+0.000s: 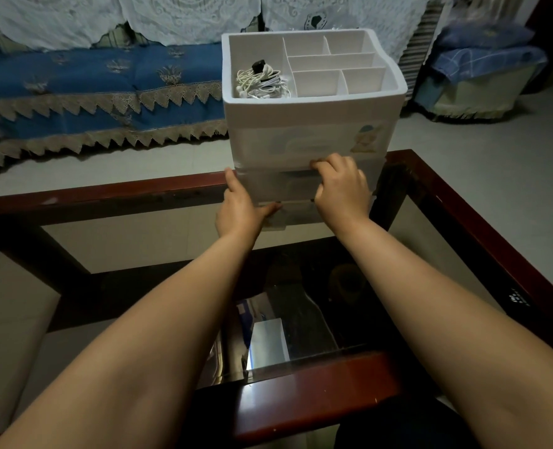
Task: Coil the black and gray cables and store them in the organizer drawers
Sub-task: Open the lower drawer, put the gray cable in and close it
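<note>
Organizer (314, 131) top tray holds tangled white cables (262, 84); both hands touch its drawers.

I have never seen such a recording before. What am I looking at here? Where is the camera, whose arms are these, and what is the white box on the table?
There is no machine here. A person wears one camera on the head, so you look forward and down along that person's own two bare arms.

On a glass-topped table with a dark red wooden frame stands a white organizer with drawers. Its open top tray is divided into compartments; the large left one holds a bundle of white cables with a small black part on it. The other compartments look empty.

The left hand rests against the organizer's left front edge. The right hand curls its fingers over the top edge of the middle drawer. No black or gray cable is visible.
</note>
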Available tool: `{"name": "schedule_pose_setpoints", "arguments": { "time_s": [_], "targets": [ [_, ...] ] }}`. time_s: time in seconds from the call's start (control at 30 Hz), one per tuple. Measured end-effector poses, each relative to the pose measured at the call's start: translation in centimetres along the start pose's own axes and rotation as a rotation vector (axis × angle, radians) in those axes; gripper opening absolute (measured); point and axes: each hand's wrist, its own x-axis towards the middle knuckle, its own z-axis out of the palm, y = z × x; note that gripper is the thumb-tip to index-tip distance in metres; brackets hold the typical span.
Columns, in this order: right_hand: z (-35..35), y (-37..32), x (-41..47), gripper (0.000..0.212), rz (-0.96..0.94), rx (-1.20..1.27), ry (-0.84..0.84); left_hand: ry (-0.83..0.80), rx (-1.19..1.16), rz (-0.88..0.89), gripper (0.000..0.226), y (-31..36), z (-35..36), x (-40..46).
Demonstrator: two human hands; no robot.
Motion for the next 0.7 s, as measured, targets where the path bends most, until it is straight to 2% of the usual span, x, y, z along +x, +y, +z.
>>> {"name": "schedule_pose_setpoints", "arguments": {
  "time_s": [0.2,0.37,0.53,0.7],
  "targets": [
    [0.1,0.0,-0.2,0.034,0.017,-0.009,0.004,0.054,0.209,0.068,0.097,-0.2,0.0,0.2],
    [0.2,-0.3,-0.5,0.035,0.031,0.009,0.012,0.082,0.232,0.071,0.09,-0.5,0.2,0.2],
    [0.2,-0.3,-1.2,0.042,0.043,0.032,-0.019,-0.022,-0.047,0.007,0.086,-0.8,0.4,-0.7],
    [-1.6,-1.6,-2.0,0.048,0.164,0.129,-0.165,-0.225,-0.202,-0.085,0.085,-1.8,-0.6,-2.3]
  ]
}}
